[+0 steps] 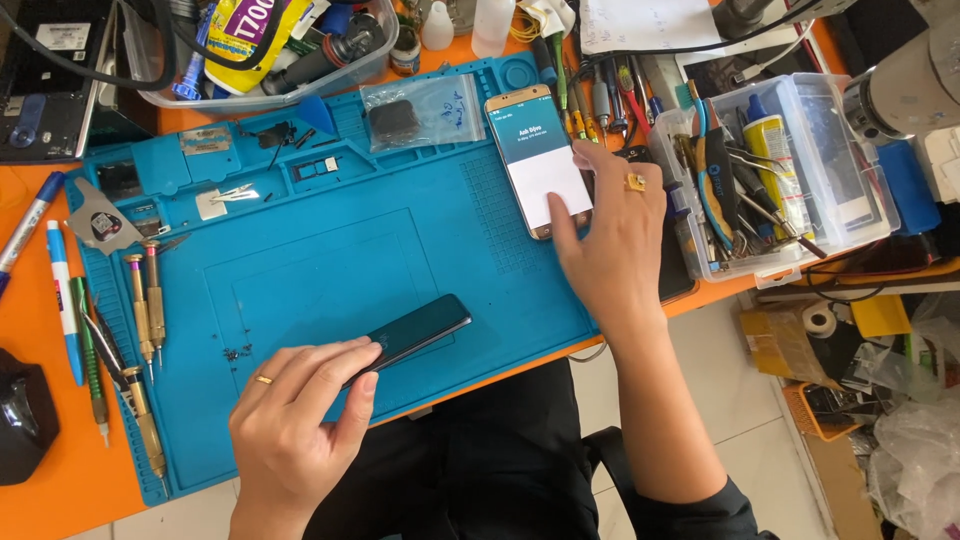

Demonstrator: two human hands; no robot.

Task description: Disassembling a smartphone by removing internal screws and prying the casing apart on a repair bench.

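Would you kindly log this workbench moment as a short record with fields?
Surface: blue repair mat on an orange table
Left hand: grips the near end of a dark phone, screen off
Right hand: fingers on a gold-edged phone, screen lit
Left of mat: brass-handled screwdrivers, pens
Right of mat: clear tool box
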